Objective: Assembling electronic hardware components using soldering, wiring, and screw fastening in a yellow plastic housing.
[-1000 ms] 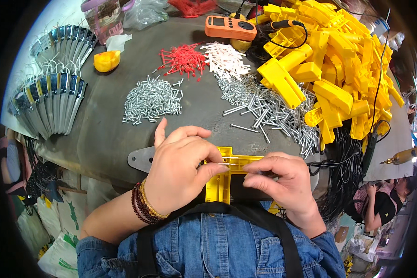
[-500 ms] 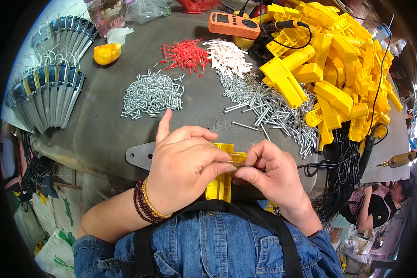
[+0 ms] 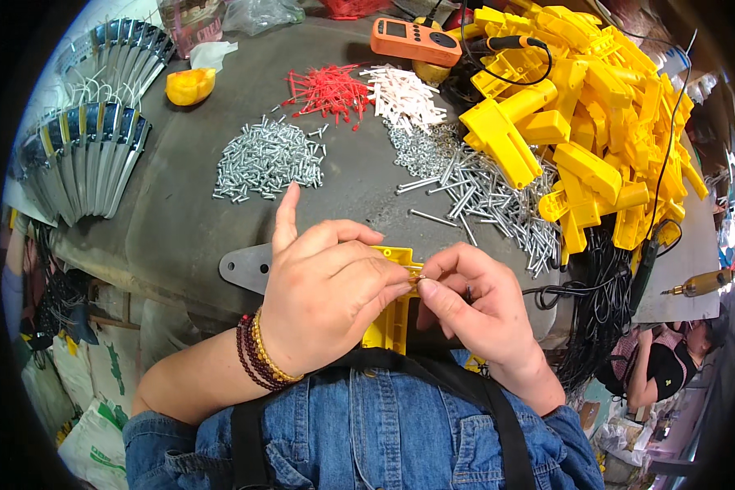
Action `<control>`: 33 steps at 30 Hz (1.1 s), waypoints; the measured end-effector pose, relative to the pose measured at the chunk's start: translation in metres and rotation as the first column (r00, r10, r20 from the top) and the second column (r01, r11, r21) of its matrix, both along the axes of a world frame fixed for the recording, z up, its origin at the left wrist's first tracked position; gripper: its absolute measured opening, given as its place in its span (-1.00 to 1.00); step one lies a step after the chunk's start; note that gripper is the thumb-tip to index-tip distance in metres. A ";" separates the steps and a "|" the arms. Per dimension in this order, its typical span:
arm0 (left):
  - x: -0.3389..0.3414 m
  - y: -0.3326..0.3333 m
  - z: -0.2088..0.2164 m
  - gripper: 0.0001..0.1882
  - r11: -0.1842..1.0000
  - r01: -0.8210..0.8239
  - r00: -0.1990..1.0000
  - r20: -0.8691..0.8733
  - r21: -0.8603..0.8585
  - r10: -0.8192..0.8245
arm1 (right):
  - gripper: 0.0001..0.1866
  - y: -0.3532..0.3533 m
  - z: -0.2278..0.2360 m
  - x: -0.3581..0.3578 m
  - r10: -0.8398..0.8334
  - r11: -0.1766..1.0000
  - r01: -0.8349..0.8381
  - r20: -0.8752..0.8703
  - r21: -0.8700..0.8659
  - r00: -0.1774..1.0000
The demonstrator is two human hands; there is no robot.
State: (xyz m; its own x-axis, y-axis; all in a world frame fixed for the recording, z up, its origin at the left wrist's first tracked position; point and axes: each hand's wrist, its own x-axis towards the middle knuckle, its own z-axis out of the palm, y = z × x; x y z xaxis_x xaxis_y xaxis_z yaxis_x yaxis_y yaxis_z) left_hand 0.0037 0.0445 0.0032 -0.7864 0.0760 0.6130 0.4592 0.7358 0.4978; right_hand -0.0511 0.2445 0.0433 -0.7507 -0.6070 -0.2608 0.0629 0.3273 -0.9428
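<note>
Thumb and index finger of my left hand (image 3: 322, 286) are pinched together, the little finger stretched out toward the screws. My right hand (image 3: 490, 314) meets it fingertip to fingertip, also in a pinch. Between them shows a thin, wire-like piece (image 3: 414, 276), too small to make out fully. A small dark bit shows among my right fingers. Beneath both hands lies a yellow plastic casing (image 3: 386, 328), partly hidden by them. From behind my left hand sticks out a grey metal plate (image 3: 245, 268) with holes and a rounded end.
Ahead are piles of short screws (image 3: 269, 159), red pieces (image 3: 328, 91), white tubes (image 3: 404, 96), nuts (image 3: 420, 151) and long bolts (image 3: 498, 204). Yellow casings (image 3: 588, 122) heap at right, beside black cables (image 3: 588, 310). An orange meter (image 3: 416, 41) and fanned metal blades (image 3: 86, 167) lie farther off.
My right fingertips have shifted slightly up and the fingers have rearranged. The dark bit formerly at the fingertips now shows farther back among the right fingers. My left hand is nearly still.
</note>
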 end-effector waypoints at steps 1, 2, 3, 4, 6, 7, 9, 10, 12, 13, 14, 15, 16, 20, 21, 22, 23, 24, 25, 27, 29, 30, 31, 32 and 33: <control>0.000 0.000 0.000 -0.89 1.000 -0.001 1.000 -0.001 0.001 0.001 | -0.89 -0.002 -0.004 0.002 -0.031 0.999 0.030 -0.026 -0.045 0.999; 0.001 0.000 0.000 -0.89 1.000 -0.005 1.000 -0.008 -0.007 0.005 | -0.90 -0.003 -0.006 0.003 -0.063 0.994 0.058 -0.052 -0.091 0.997; 0.002 0.000 0.001 -0.89 1.000 -0.009 1.000 -0.015 -0.016 0.009 | -0.90 -0.004 -0.005 0.004 -0.061 0.994 0.056 -0.053 -0.089 0.997; 0.002 0.000 0.001 -0.89 1.000 -0.013 1.000 -0.015 -0.015 0.012 | -0.91 -0.005 -0.003 0.004 -0.066 0.997 0.063 -0.060 -0.055 0.996; 0.004 -0.001 0.001 -0.84 1.000 -0.006 1.000 -0.029 -0.021 0.006 | -0.91 -0.007 -0.002 0.004 -0.067 0.998 0.065 -0.068 -0.019 0.995; 0.004 -0.001 0.001 -0.84 1.000 -0.008 0.999 -0.031 -0.019 0.007 | -0.92 -0.008 0.000 0.004 -0.054 0.999 0.054 -0.134 0.000 0.989; 0.005 0.001 0.002 -0.85 0.999 -0.042 0.998 -0.045 -0.015 0.041 | -0.93 -0.008 -0.001 0.005 -0.037 0.999 0.042 -0.202 0.021 0.979; 0.005 0.001 0.003 -0.85 0.999 -0.044 0.998 -0.046 -0.014 0.043 | -0.93 -0.008 -0.006 0.005 -0.045 0.999 0.042 -0.251 -0.015 0.967; 0.005 0.001 0.005 -0.86 0.995 -0.057 0.991 -0.122 -0.078 0.048 | -0.93 -0.007 -0.007 0.005 -0.053 0.998 0.039 -0.301 -0.051 0.952; 0.005 0.001 0.005 -0.86 0.995 -0.061 0.991 -0.123 -0.078 0.051 | -0.92 -0.007 -0.006 0.005 -0.035 0.999 0.034 -0.318 -0.009 0.948; 0.005 0.001 0.005 -0.86 0.995 -0.051 0.990 -0.132 -0.083 0.040 | -0.92 -0.006 -0.005 0.005 -0.016 0.999 0.029 -0.334 0.034 0.942; 0.005 0.001 0.005 -0.87 0.995 -0.040 0.990 -0.141 -0.089 0.028 | -0.92 -0.007 -0.006 0.005 -0.014 0.999 0.027 -0.336 0.033 0.942; 0.004 0.003 0.004 -0.87 0.995 -0.041 0.990 -0.141 -0.089 0.028 | -0.91 -0.007 -0.008 0.005 -0.022 0.999 0.032 -0.393 0.017 0.919; 0.005 0.005 0.003 -0.86 0.999 0.016 1.000 0.006 0.052 -0.016 | -0.88 0.007 0.003 0.007 0.158 0.986 -0.081 -0.690 0.143 0.706; 0.007 0.003 0.003 -0.86 0.993 0.046 0.995 0.080 0.111 -0.055 | -0.88 0.003 0.000 0.006 0.162 0.986 -0.088 -0.689 0.142 0.706; 0.008 0.003 0.003 -0.86 0.991 0.050 0.996 0.073 0.124 -0.059 | -0.88 0.001 -0.001 0.006 0.187 0.973 -0.045 -0.660 0.227 0.727; 0.010 0.004 0.005 -0.86 0.990 0.094 0.988 0.108 0.106 -0.106 | -0.88 0.001 0.001 0.009 0.198 0.949 0.017 -0.637 0.314 0.745; 0.010 0.006 0.008 -0.86 0.986 0.139 0.978 0.144 0.088 -0.150 | -0.89 -0.002 0.004 0.007 0.133 0.954 0.094 -0.679 0.286 0.722; 0.011 0.006 0.008 -0.86 0.987 0.135 0.978 0.147 0.091 -0.148 | -0.89 -0.004 0.008 0.004 0.136 0.953 0.090 -0.676 0.289 0.724; 0.011 0.004 0.008 -0.87 0.991 0.116 0.974 0.189 0.062 -0.126 | -0.88 -0.005 0.020 0.003 0.135 0.989 -0.040 -0.757 0.142 0.639; 0.011 0.005 0.008 -0.87 0.988 0.137 0.969 0.199 0.073 -0.149 | -0.88 0.002 0.015 0.002 0.187 0.982 -0.147 -0.753 0.120 0.631; 0.011 0.005 0.008 -0.87 0.983 0.160 0.962 0.208 0.088 -0.175 | -0.87 0.003 0.011 0.001 0.222 0.971 -0.084 -0.714 0.224 0.664; 0.012 0.004 0.009 -0.87 0.984 0.155 0.962 0.212 0.084 -0.170 | -0.86 0.002 0.008 0.001 0.251 0.944 -0.025 -0.670 0.328 0.699; 0.012 0.004 0.010 -0.87 0.982 0.169 0.959 0.216 0.083 -0.183 | -0.85 -0.001 0.011 0.000 0.177 0.949 0.040 -0.635 0.312 0.752; 0.012 0.005 0.011 -0.87 0.980 0.184 0.955 0.220 0.082 -0.197 | -0.85 -0.002 0.019 0.003 0.175 0.949 0.044 -0.635 0.313 0.753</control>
